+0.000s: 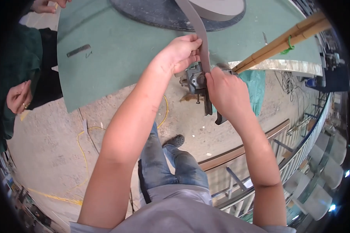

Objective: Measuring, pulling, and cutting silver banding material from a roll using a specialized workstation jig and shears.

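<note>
A long flat grey-brown strip (199, 30) runs down from a wide coil (217, 14) of the same band. My left hand (182, 53) pinches its left edge between thumb and fingers, just above a metal clamp-like device (196, 80) at the table edge. Closed, my right hand (227, 92) sits right of this device, with its thumb side against the strip's lower end. Its other fingers are mostly hidden underneath. Black handle-like parts (220, 119) stick out below the device and the right hand.
The coil rests on a dark round plate (144, 14) on the green table (116, 50). A metal blade-like piece (78, 50) lies at left. Bamboo poles (276, 43) slant across the right side. Another person's hand (19, 97) is at far left. Yellow cord (83, 149) trails over the floor.
</note>
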Demonstrator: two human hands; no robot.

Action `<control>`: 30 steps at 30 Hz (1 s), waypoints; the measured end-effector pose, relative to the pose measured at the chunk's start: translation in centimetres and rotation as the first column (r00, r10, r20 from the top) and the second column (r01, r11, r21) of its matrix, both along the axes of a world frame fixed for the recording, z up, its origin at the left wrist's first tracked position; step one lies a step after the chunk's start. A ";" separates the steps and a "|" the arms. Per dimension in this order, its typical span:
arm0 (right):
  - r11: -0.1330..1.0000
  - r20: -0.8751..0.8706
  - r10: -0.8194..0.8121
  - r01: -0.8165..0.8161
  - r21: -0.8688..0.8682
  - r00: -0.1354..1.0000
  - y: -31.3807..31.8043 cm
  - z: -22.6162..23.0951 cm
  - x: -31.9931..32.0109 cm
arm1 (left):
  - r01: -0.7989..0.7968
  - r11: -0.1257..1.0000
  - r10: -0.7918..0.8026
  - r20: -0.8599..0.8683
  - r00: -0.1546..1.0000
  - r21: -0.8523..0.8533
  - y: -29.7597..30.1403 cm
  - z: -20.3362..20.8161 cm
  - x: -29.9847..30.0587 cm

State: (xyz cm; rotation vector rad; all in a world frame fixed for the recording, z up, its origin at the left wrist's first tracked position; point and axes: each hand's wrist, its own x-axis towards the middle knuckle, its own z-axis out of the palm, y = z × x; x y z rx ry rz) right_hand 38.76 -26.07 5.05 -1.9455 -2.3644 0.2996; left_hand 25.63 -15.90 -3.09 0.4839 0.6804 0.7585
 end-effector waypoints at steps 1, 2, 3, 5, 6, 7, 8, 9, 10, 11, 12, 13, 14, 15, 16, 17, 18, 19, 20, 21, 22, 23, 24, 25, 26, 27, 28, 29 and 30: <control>1.000 0.012 0.023 -0.023 -0.005 1.000 -0.1 0.1 0.0 | 0.034 0.998 -0.034 0.012 0.999 0.047 -0.1 -0.2 -0.3; 1.000 0.009 0.016 -0.016 -0.001 1.000 -0.2 0.2 -0.1 | 0.069 0.994 -0.066 -0.036 0.997 0.085 -0.1 -0.2 -0.3; 1.000 0.005 0.009 -0.009 0.003 1.000 -0.3 0.2 -0.2 | 0.085 0.992 -0.076 -0.093 0.993 0.098 -0.1 -0.2 -0.4; 0.999 -0.031 0.024 -0.023 0.023 0.999 -0.4 -0.4 -0.1 | 0.096 0.990 -0.073 -0.206 0.976 0.106 -0.1 -0.2 -0.2; 0.999 -0.079 0.019 -0.015 0.049 0.997 -0.5 -0.6 -0.1 | 0.080 0.991 -0.058 -0.196 0.979 0.106 -0.1 0.0 0.1; 0.998 -0.070 0.033 -0.029 0.048 0.997 -0.4 -0.8 -0.2 | 0.096 0.988 -0.066 -0.237 0.969 0.120 -0.1 0.1 0.3; 0.997 -0.120 0.033 -0.024 0.071 0.992 -0.6 -0.9 -0.1 | 0.116 0.985 -0.077 -0.278 0.958 0.128 -0.3 0.1 0.5; 0.995 -0.171 0.033 -0.017 0.094 0.985 -0.8 -1.1 -0.1 | 0.107 0.986 -0.070 -0.270 0.960 0.124 -0.5 0.2 0.5; 0.996 -0.164 0.040 -0.026 0.090 0.986 -0.9 -1.2 -0.1 | 0.109 0.987 -0.070 -0.295 0.953 0.116 -0.6 0.2 0.6; 0.995 -0.172 0.036 -0.019 0.099 0.984 -0.9 -1.2 -0.2 | 0.113 0.988 -0.072 -0.322 0.944 0.109 -0.6 0.3 0.5; 0.994 -0.180 0.032 -0.012 0.108 0.983 -0.9 -1.3 -0.3 | 0.117 0.988 -0.075 -0.349 0.934 0.102 -0.7 0.3 0.5; 0.994 -0.176 0.036 -0.017 0.107 0.984 -0.9 -1.3 -0.2 | 0.113 0.988 -0.072 -0.345 0.936 0.101 -0.9 0.3 0.5; 0.994 -0.185 0.040 -0.021 0.104 0.982 -0.8 -1.3 -0.2 | 0.095 0.990 -0.055 -0.336 0.940 0.103 -1.0 0.2 0.4; 0.995 -0.193 0.044 -0.025 0.102 0.980 -0.7 -1.3 -0.1 | 0.077 0.992 -0.039 -0.328 0.944 0.105 -1.0 0.2 0.3; 0.994 -0.189 0.047 -0.028 0.103 0.981 -0.7 -1.3 -0.1 | 0.074 0.992 -0.036 -0.324 0.945 0.107 -1.3 0.2 0.3; 0.994 -0.163 0.060 -0.044 0.102 0.985 -0.6 -1.2 0.0 | 0.048 0.993 -0.011 -0.317 0.948 0.107 -1.6 0.3 0.4; 0.993 -0.137 0.073 -0.060 0.099 0.988 -0.5 -1.2 0.1 | 0.021 0.994 0.013 -0.310 0.951 0.107 -1.7 0.5 0.4; 0.993 -0.134 0.074 -0.061 0.102 0.988 -0.6 -1.2 0.3 | 0.020 0.994 0.015 -0.307 0.952 0.110 -1.5 0.3 0.5; 0.995 -0.146 0.068 -0.056 0.083 0.987 -0.9 -1.0 0.2 | 0.043 0.996 -0.019 -0.293 0.956 0.075 -1.7 0.1 0.1; 0.997 -0.159 0.060 -0.051 0.064 0.985 -1.0 -0.8 0.0 | 0.068 0.997 -0.054 -0.278 0.959 0.040 -1.8 -0.1 -0.2; 0.999 -0.124 0.039 -0.037 0.017 0.992 -0.8 -0.7 -0.2 | 0.070 0.997 -0.056 -0.283 0.957 0.037 -1.8 -0.3 -0.4; 1.000 -0.098 0.023 -0.022 0.005 0.995 -0.7 -0.7 -0.1 | 0.059 0.998 -0.051 -0.267 0.962 0.022 -1.7 0.2 -0.6; 1.000 -0.073 0.006 -0.006 -0.008 0.997 -0.7 -0.6 -0.1 | 0.048 0.999 -0.046 -0.252 0.967 0.006 -1.6 0.7 -0.8; 1.000 -0.061 -0.013 0.012 -0.027 0.998 -0.7 -0.4 -0.1 | -0.056 0.998 0.063 -0.204 0.977 0.043 -1.8 1.2 -1.0; 0.999 -0.049 -0.028 0.026 -0.045 0.998 -0.7 -0.2 -0.3 | -0.054 0.997 0.063 -0.207 0.976 0.046 -1.5 0.9 -1.0; 0.998 -0.065 -0.041 0.037 -0.057 0.997 -0.6 0.0 -0.7 | -0.043 0.923 0.235 -0.473 0.850 0.382 -1.2 0.5 -0.9; 0.995 -0.055 -0.079 0.075 -0.058 0.995 -0.6 0.2 -1.3 | 0.082 0.752 0.463 -0.613 0.640 0.654 -0.9 0.2 -0.7; 0.994 -0.024 -0.100 0.099 -0.044 0.995 -0.6 0.0 -0.5 | 0.084 0.596 0.689 -0.563 0.456 0.799 -1.5 3.3 0.5; 0.995 -0.019 -0.093 0.093 -0.025 0.995 -0.4 0.0 -0.7 | 0.093 0.593 0.691 -0.564 0.451 0.800 -1.1 3.7 0.0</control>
